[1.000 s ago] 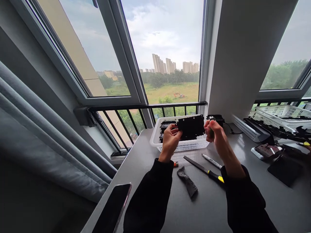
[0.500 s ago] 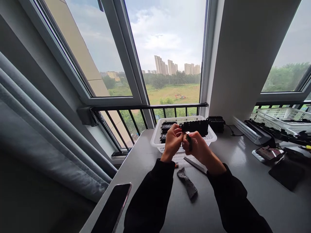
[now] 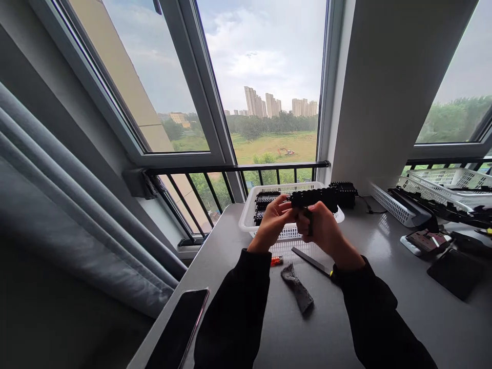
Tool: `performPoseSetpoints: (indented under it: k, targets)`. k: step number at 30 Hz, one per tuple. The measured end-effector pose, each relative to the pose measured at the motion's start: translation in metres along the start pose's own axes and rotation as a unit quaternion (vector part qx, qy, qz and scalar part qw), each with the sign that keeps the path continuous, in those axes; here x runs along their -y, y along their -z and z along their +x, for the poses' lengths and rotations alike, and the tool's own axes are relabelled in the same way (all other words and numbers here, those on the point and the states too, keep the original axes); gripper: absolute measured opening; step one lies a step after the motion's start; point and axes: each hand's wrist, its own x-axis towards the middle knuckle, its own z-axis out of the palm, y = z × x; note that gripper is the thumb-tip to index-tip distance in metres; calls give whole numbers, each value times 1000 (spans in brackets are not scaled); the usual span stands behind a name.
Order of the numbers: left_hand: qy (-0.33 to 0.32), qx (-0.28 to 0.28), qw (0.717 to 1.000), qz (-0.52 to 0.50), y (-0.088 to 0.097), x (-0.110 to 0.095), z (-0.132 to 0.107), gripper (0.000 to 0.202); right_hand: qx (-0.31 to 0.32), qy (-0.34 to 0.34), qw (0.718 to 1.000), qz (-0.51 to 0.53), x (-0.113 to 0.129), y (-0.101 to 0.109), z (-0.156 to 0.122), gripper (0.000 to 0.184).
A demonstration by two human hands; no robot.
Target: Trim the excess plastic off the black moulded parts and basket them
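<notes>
A long black plastic part with a notched edge (image 3: 314, 197) is held up level over the near side of a white basket (image 3: 246, 218). My left hand (image 3: 271, 225) pinches its left end between thumb and fingers. Beneath the part, my right hand (image 3: 325, 228) is closed round a small dark-handled tool (image 3: 310, 221), the thumb up against the part's lower edge. The tool's working end is hidden. Similar black parts (image 3: 264, 201) lie inside the basket.
On the grey table (image 3: 230, 256) lie a flat file (image 3: 311, 260), a crumpled grey cloth (image 3: 298, 291), an orange-handled item (image 3: 276, 261) and a phone (image 3: 179, 325). A black part stack (image 3: 348, 195) stands beyond the basket. More baskets (image 3: 392, 207) and black parts are at right.
Both hands and the black part have shifted slightly right. My right hand has turned, and the tool's shiny tip no longer shows. More of the orange-handled item and the file is uncovered.
</notes>
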Motion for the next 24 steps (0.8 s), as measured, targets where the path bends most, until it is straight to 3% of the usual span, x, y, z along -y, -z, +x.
performPoseSetpoints:
  k: [10,24]
  targets:
    - [6,60,998,-15,-1,-6,-4,40,21,-13,1000,13,2,0,-2,30]
    - [-30,0,1000,-6,3,11,1,42,69,-34,995,70,-3,-5,-1,31]
